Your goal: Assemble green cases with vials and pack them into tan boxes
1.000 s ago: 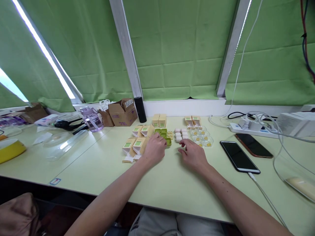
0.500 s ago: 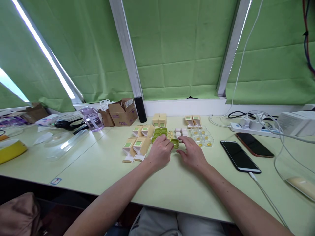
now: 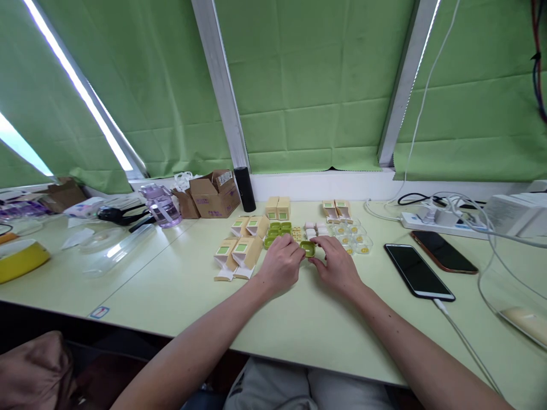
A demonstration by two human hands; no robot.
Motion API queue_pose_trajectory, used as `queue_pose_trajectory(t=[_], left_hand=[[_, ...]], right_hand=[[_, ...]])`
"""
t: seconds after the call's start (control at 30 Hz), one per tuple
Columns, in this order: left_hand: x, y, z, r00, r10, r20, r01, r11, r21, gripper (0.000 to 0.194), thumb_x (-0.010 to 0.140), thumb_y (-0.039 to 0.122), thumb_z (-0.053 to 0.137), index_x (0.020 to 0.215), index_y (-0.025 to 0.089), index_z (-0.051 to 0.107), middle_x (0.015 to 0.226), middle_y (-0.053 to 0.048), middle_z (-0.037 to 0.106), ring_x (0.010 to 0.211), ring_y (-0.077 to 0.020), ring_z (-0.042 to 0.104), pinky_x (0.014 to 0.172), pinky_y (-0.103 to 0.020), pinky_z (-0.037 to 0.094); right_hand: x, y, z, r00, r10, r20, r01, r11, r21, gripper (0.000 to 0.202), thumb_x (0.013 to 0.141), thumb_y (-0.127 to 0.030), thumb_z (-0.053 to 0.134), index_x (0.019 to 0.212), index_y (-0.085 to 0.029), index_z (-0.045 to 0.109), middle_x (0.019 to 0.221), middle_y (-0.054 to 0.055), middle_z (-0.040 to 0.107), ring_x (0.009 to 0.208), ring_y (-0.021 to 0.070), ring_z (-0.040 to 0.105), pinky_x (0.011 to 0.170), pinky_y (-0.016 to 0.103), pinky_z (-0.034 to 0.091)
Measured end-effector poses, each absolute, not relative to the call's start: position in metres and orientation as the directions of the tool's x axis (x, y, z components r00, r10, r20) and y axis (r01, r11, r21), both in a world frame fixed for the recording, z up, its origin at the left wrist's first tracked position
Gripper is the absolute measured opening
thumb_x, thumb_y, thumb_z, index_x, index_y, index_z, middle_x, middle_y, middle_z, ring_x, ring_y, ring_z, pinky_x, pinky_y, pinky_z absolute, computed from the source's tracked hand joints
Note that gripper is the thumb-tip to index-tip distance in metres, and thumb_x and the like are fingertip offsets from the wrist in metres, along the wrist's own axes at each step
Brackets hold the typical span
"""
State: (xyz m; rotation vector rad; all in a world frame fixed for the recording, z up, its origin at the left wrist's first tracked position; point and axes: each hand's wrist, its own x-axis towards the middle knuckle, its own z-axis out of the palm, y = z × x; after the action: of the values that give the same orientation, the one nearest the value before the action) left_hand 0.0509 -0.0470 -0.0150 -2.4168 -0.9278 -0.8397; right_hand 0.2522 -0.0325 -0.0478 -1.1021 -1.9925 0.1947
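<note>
A small green square tray is between my two hands, low over the table. My left hand is closed at its left side, fingers curled and pressed together at the tray's edge. On the right side, the index finger and thumb of my right hand grip the rim. Just behind are more green trays, small yellow pieces and several white pieces. Clear rounded pieces with yellow centres lie beyond my right hand. Whatever my left fingertips hide cannot be seen.
Cream boxes with green panels stand left, others behind. Further back are a black cylinder, a cardboard box and a purple bottle. Two phones, cables and a power strip lie right.
My right thumb and index finger have come in onto the tray's right side. The tray has shifted slightly to the right in view. The left hand stays at its left edge.
</note>
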Motion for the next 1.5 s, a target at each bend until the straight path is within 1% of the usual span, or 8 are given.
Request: queue_pose_trajectory(t=[0.07, 0.17, 0.33, 0.5, 0.63, 0.93, 1.2, 1.5], left_hand=[[0.050, -0.047, -0.016, 0.577, 0.448, 0.683, 0.700, -0.702, -0.131, 0.020, 0.101, 0.016, 0.053, 0.088, 0.017, 0.068, 0.078, -0.009, 0.067, 0.087, -0.0263, 0.055, 0.076, -0.041, 0.043], [0.047, -0.046, -0.016, 0.506, 0.458, 0.731, 0.693, -0.720, -0.028, 0.011, 0.100, 0.021, 0.058, 0.103, 0.017, 0.068, 0.084, -0.009, 0.069, 0.090, -0.0270, 0.055, 0.077, -0.041, 0.046], [0.042, -0.043, -0.013, 0.383, 0.471, 0.795, 0.669, -0.734, 0.113, 0.035, 0.093, 0.026, 0.068, 0.126, 0.019, 0.060, 0.098, -0.010, 0.070, 0.101, -0.0301, 0.056, 0.089, -0.046, 0.050], [0.041, -0.040, -0.012, 0.352, 0.458, 0.816, 0.613, -0.772, 0.169, 0.045, 0.090, 0.023, 0.070, 0.133, 0.021, 0.055, 0.119, -0.013, 0.070, 0.111, -0.0312, 0.056, 0.102, -0.053, 0.048], [0.042, -0.040, -0.013, 0.362, 0.442, 0.821, 0.551, -0.812, 0.194, 0.045, 0.091, 0.019, 0.067, 0.134, 0.022, 0.056, 0.122, -0.013, 0.070, 0.116, -0.0320, 0.057, 0.101, -0.053, 0.050], [0.043, -0.039, -0.016, 0.322, 0.438, 0.840, 0.515, -0.825, 0.233, 0.039, 0.092, 0.018, 0.068, 0.131, 0.022, 0.060, 0.117, -0.012, 0.072, 0.116, -0.0305, 0.058, 0.099, -0.052, 0.053], [0.043, -0.040, -0.015, 0.314, 0.427, 0.848, 0.523, -0.823, 0.221, 0.039, 0.092, 0.021, 0.069, 0.130, 0.023, 0.060, 0.115, -0.012, 0.072, 0.114, -0.0306, 0.057, 0.097, -0.052, 0.053], [0.041, -0.038, -0.014, 0.354, 0.387, 0.851, 0.510, -0.843, 0.171, 0.041, 0.091, 0.015, 0.068, 0.130, 0.023, 0.060, 0.119, -0.011, 0.075, 0.110, -0.0294, 0.063, 0.100, -0.054, 0.051]], right_hand=[[0.252, -0.033, -0.047, -0.256, 0.770, 0.585, 0.617, 0.596, -0.514, 0.034, 0.093, -0.023, 0.062, 0.127, -0.023, 0.060, 0.129, 0.012, 0.068, 0.121, 0.0313, 0.062, 0.093, 0.047, 0.059], [0.252, -0.034, -0.044, -0.216, 0.777, 0.591, 0.591, 0.586, -0.554, 0.034, 0.092, -0.023, 0.062, 0.126, -0.024, 0.060, 0.129, 0.011, 0.068, 0.117, 0.0300, 0.064, 0.086, 0.043, 0.060], [0.251, -0.040, -0.038, -0.152, 0.753, 0.640, 0.507, 0.615, -0.604, 0.035, 0.093, -0.023, 0.061, 0.127, -0.027, 0.057, 0.128, 0.010, 0.066, 0.104, 0.0257, 0.067, 0.074, 0.038, 0.061], [0.247, -0.046, -0.034, -0.133, 0.682, 0.719, 0.399, 0.701, -0.591, 0.033, 0.094, -0.022, 0.059, 0.127, -0.027, 0.055, 0.131, 0.012, 0.064, 0.103, 0.0252, 0.067, 0.077, 0.040, 0.063], [0.246, -0.048, -0.032, -0.136, 0.662, 0.737, 0.355, 0.727, -0.588, 0.033, 0.094, -0.024, 0.060, 0.126, -0.028, 0.056, 0.130, 0.012, 0.064, 0.109, 0.0265, 0.066, 0.077, 0.040, 0.064], [0.245, -0.050, -0.030, -0.119, 0.689, 0.715, 0.316, 0.709, -0.630, 0.033, 0.094, -0.027, 0.062, 0.126, -0.028, 0.055, 0.125, 0.010, 0.065, 0.100, 0.0236, 0.066, 0.071, 0.037, 0.063], [0.245, -0.051, -0.030, -0.102, 0.712, 0.695, 0.317, 0.686, -0.656, 0.035, 0.094, -0.029, 0.063, 0.127, -0.028, 0.055, 0.123, 0.009, 0.067, 0.100, 0.0230, 0.067, 0.071, 0.035, 0.063], [0.245, -0.053, -0.029, -0.097, 0.718, 0.689, 0.319, 0.678, -0.662, 0.035, 0.093, -0.029, 0.063, 0.127, -0.027, 0.054, 0.122, 0.009, 0.068, 0.100, 0.0231, 0.067, 0.070, 0.035, 0.062]])
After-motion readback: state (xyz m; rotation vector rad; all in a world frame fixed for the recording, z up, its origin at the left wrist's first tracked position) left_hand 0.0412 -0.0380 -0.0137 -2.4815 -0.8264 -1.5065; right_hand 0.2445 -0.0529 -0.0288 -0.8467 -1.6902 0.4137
